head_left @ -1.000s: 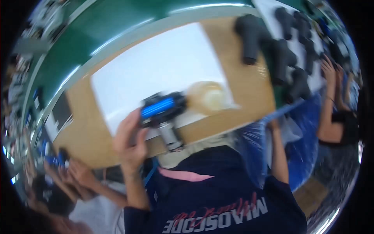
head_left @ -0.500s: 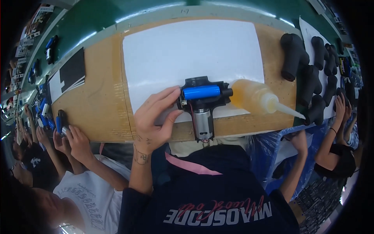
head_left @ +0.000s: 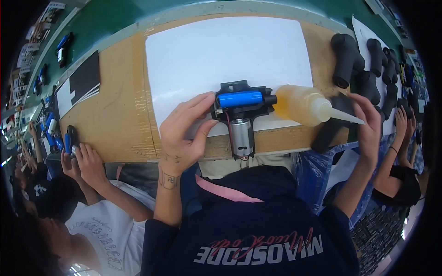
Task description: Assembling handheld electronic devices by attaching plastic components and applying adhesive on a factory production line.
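My left hand (head_left: 182, 126) grips the left end of an open black T-shaped housing (head_left: 235, 86). A blue cylindrical battery (head_left: 240, 99) lies across it, and a silver motor (head_left: 242, 138) fills the stem pointing toward me. To the right, my right hand (head_left: 368, 124) has its fingers around the upper end of a dark T-shaped shell (head_left: 328, 134), which tilts over the table's near edge. A translucent squeeze bottle (head_left: 301, 105) of amber liquid lies on its side, its nozzle covering part of that shell and reaching across my right hand.
White paper (head_left: 225, 50) covers the middle of the cardboard-topped table (head_left: 119, 101). Several black shells (head_left: 347, 60) stand at the right. Blue plastic sheeting (head_left: 311, 172) hangs at the near right edge. Co-workers' hands (head_left: 90, 161) handle similar parts at left; another person sits at right.
My right hand has come up from below the table edge beside the blue plastic, with a dark shell now in it. My left hand keeps the housing in nearly the same place.
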Demonstrator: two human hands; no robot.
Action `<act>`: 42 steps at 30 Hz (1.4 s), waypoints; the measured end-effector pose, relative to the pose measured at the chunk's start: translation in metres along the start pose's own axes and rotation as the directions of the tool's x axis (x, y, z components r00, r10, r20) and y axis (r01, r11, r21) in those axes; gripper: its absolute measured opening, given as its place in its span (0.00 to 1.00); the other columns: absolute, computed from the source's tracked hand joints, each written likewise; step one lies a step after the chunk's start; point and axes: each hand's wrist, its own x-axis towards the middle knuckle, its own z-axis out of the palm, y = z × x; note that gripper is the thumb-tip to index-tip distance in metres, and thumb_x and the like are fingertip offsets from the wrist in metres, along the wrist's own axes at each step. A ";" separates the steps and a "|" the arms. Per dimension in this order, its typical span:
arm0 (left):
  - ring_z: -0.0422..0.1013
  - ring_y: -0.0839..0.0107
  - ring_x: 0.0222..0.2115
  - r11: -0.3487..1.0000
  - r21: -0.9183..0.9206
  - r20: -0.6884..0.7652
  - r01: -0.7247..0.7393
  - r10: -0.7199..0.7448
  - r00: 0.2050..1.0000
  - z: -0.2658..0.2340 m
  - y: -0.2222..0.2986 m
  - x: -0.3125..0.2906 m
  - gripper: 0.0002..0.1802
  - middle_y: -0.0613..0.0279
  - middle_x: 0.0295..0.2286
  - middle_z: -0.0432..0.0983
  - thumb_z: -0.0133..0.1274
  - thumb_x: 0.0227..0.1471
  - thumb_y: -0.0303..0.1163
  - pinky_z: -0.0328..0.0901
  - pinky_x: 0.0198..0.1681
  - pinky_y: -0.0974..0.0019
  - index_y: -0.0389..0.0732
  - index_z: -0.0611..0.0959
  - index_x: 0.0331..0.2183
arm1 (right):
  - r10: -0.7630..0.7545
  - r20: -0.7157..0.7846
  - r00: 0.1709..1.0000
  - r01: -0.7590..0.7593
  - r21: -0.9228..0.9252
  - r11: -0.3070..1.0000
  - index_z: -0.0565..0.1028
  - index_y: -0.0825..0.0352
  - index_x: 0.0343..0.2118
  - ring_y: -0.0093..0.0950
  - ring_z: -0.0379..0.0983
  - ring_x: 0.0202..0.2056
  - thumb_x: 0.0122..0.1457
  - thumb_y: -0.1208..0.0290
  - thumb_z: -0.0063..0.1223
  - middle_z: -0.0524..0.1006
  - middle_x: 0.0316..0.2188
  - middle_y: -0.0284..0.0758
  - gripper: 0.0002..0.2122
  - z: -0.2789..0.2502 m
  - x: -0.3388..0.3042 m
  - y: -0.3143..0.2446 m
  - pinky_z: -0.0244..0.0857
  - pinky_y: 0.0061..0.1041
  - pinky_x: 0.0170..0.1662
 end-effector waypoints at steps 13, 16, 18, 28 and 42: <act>0.73 0.53 0.50 0.999 -0.031 0.080 0.023 -0.021 0.997 -0.002 0.008 -0.010 0.37 0.45 0.54 0.74 0.63 0.43 0.17 0.68 0.53 0.60 0.33 0.75 0.58 | -0.085 0.256 0.963 0.221 -0.565 0.795 0.70 0.67 0.61 0.48 0.57 0.68 0.46 0.72 0.69 0.58 0.68 0.48 0.35 0.064 -0.031 -0.059 0.53 0.41 0.68; 0.70 0.53 0.53 0.999 -0.026 0.115 0.027 -0.024 0.993 -0.001 0.014 -0.013 0.42 0.44 0.57 0.71 0.63 0.43 0.19 0.65 0.57 0.59 0.31 0.70 0.61 | -0.065 0.290 0.955 0.231 -0.587 0.776 0.67 0.66 0.63 0.49 0.54 0.69 0.41 0.71 0.73 0.55 0.70 0.48 0.42 0.064 -0.031 -0.062 0.52 0.42 0.69; 0.68 0.55 0.56 0.999 0.011 0.131 0.031 -0.033 0.991 0.000 0.018 -0.014 0.46 0.44 0.59 0.69 0.62 0.42 0.20 0.62 0.59 0.58 0.30 0.66 0.64 | -0.086 0.353 0.932 0.294 -0.594 0.749 0.62 0.60 0.68 0.51 0.57 0.67 0.35 0.69 0.77 0.53 0.71 0.47 0.51 0.063 -0.028 -0.065 0.55 0.43 0.68; 0.65 0.56 0.58 0.971 0.006 0.046 0.238 -0.238 0.970 0.014 0.032 -0.017 0.45 0.46 0.58 0.68 0.59 0.43 0.20 0.59 0.62 0.59 0.34 0.65 0.65 | -0.008 0.443 0.897 0.362 -0.722 0.589 0.59 0.66 0.67 0.53 0.49 0.69 0.23 0.66 0.82 0.46 0.72 0.52 0.60 0.076 -0.032 -0.073 0.51 0.43 0.70; 0.66 0.58 0.55 0.980 0.044 0.065 0.196 -0.199 0.978 0.019 0.039 -0.017 0.45 0.48 0.55 0.70 0.58 0.45 0.21 0.59 0.61 0.60 0.35 0.63 0.66 | -0.060 0.717 0.694 0.441 -0.357 0.823 0.56 0.70 0.68 0.58 0.61 0.63 0.27 0.52 0.82 0.58 0.66 0.57 0.63 0.010 -0.034 -0.085 0.60 0.42 0.64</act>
